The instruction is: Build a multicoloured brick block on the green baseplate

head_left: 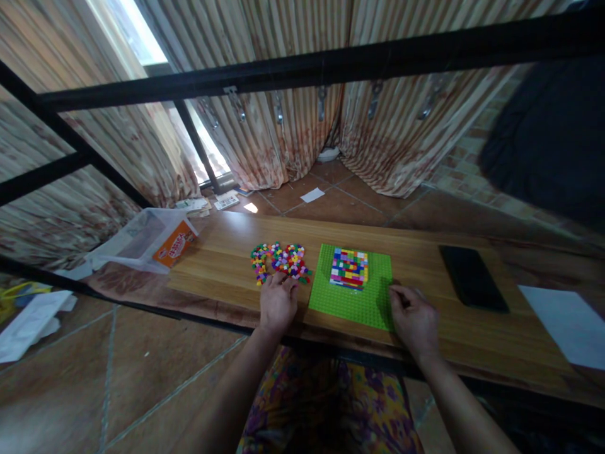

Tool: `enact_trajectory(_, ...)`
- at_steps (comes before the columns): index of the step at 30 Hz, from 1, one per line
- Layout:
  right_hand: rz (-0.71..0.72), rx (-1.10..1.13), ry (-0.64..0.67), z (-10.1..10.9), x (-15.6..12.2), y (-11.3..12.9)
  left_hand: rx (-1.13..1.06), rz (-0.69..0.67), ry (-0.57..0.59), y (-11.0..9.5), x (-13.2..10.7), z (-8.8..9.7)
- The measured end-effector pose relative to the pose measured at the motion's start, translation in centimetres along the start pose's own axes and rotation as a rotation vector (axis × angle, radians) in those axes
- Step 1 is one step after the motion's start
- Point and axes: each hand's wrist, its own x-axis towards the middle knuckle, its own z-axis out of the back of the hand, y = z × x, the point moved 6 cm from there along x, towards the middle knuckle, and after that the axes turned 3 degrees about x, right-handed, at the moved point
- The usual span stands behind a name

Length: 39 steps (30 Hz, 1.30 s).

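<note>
A green baseplate (368,301) lies on the wooden table (222,265). On it stands a square block of many-coloured bricks (350,267). A loose pile of small coloured bricks (280,260) lies to the left of the plate. My left hand (278,301) rests palm down at the near edge of that pile, its fingers curled onto the bricks. My right hand (414,316) sits at the plate's right near corner, fingers bent and pinching the plate's edge.
A black phone (473,278) lies on the table to the right, with a white sheet (564,325) beyond it. A clear plastic box with an orange label (150,239) stands off the table's left end. Black metal bars (302,66) cross overhead; curtains hang behind.
</note>
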Motion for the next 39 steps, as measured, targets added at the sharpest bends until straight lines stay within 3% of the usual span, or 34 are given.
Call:
enact_trajectory(6,-0.004,0.021,-0.002,0.0,0.1,0.3,-0.076,-0.014,-0.019,-1.5,0.6,1.0)
enact_trajectory(13,-0.038,0.029,0.008,-0.3,0.2,0.3,-0.3,-0.103,0.074,-6.7,3.2,1.5)
enact_trajectory(21,-0.042,0.084,0.022,-0.4,0.2,0.2,-0.141,-0.283,0.203,-12.0,5.8,-0.3)
enact_trajectory(28,-0.048,0.103,0.027,-0.3,0.3,0.4,-0.019,-0.327,0.212,-12.9,6.3,-1.0)
enact_trajectory(39,-0.046,0.103,0.03,-0.4,0.4,0.5,-0.039,-0.228,0.192,-12.7,6.3,-1.1)
